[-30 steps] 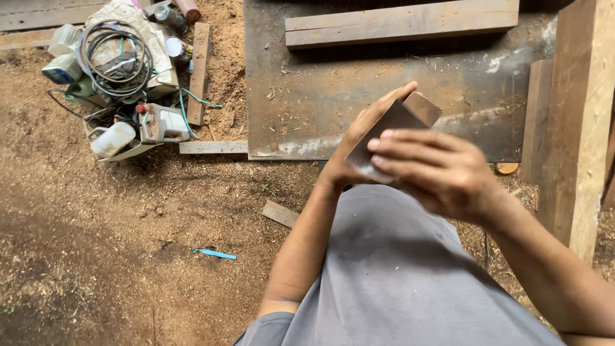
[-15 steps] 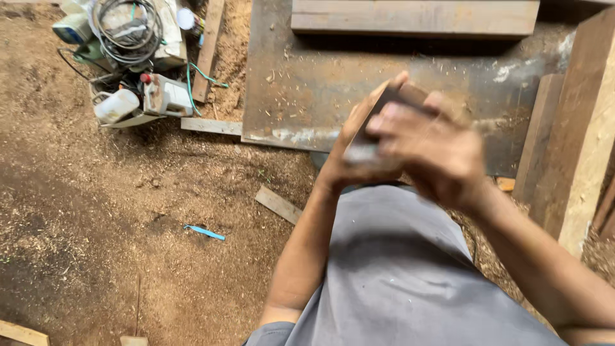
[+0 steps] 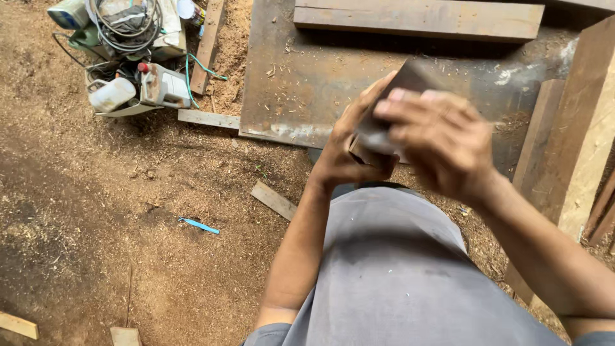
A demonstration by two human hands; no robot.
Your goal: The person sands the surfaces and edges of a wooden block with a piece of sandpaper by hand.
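Note:
My left hand (image 3: 346, 150) grips a small dark wooden block (image 3: 400, 86) from below and behind, held up in front of my chest. My right hand (image 3: 442, 141) lies over the block's front face, fingers curled across it, and is blurred. Most of the block is hidden between the two hands; only its upper corner shows. Below the hands is my grey shirt (image 3: 397, 275).
A sawdust-covered floor lies below. A large dark sheet (image 3: 301, 83) with a plank (image 3: 416, 19) on it sits ahead. Boards (image 3: 570, 134) lean at right. At upper left is a heap of power tools and cables (image 3: 128, 51). A wood offcut (image 3: 274, 200) and a blue strip (image 3: 198, 225) lie loose.
The view has shifted, so the tool pile sits higher and nearer the left corner. My right hand has slid across the block and is now blurred with motion.

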